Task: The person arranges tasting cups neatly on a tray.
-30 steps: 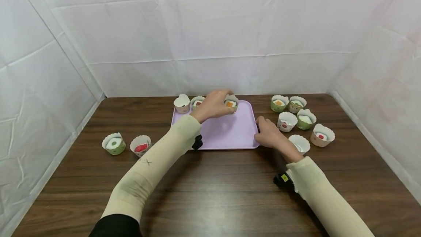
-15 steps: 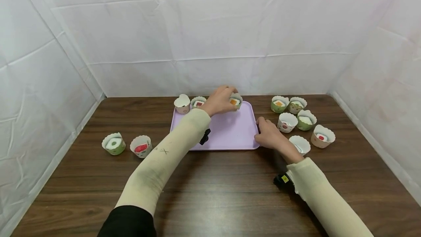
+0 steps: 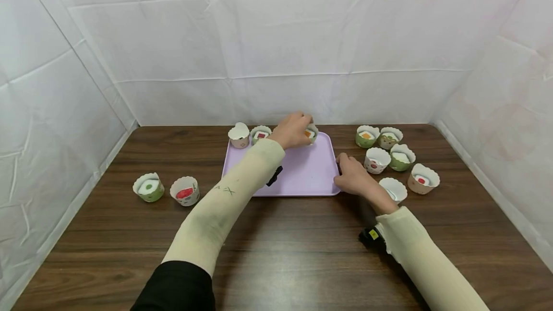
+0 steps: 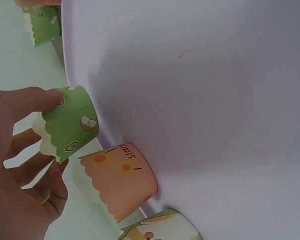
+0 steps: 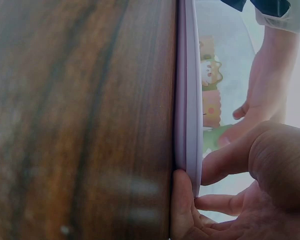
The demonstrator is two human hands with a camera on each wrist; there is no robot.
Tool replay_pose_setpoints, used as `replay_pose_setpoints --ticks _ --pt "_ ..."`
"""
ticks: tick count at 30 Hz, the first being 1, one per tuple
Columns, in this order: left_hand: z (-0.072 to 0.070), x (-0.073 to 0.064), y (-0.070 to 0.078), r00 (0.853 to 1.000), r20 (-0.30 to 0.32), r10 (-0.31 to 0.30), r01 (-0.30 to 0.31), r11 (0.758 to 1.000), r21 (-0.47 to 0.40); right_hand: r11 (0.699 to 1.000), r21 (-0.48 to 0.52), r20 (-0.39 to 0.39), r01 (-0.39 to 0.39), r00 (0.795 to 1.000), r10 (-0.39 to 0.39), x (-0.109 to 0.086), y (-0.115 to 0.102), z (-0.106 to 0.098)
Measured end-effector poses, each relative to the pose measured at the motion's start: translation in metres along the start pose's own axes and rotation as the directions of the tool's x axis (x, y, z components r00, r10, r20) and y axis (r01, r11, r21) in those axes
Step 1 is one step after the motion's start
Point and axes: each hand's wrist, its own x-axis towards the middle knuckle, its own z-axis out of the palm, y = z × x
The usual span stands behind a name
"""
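My left hand pinches a green paper baking cup by its side, thumb on one face and fingers across from it. This cup, with a white and orange piece inside, is at the back right edge of a lilac tray. Beside it in the left wrist view stands a pink paper cup, hidden behind my left hand in the head view. A green cup and a pale pink cup stand at the tray's back left. My right hand grips the tray's right edge, one fingertip under its rim.
Several filled paper cups stand right of the tray, among them a white cup and a pink cup. On the left are a green cup and a white cup. White sheeting rises behind the wooden table.
My left hand has carried the green paper cup a little right and back along the tray's far edge, its forearm swinging right. The right hand stays at the tray's edge.
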Motion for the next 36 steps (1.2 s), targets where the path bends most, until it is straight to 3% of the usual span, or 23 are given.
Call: replay_pose_setpoints --ticks 13,31,36 --pt "0.006 0.001 0.003 1.000 0.013 -0.010 0.008 0.990 0.140 1.000 -0.001 0.017 -0.009 1.000 0.009 0.000 -0.002 0.000" --pt "0.012 0.004 0.003 1.000 -0.004 -0.025 0.026 0.982 0.185 1.000 0.002 0.020 -0.010 1.000 0.010 -0.001 -0.001 0.000" --pt "0.012 0.005 0.004 1.000 -0.023 -0.001 0.006 0.982 0.186 1.000 -0.002 0.019 -0.018 1.000 0.018 0.000 0.000 0.000"
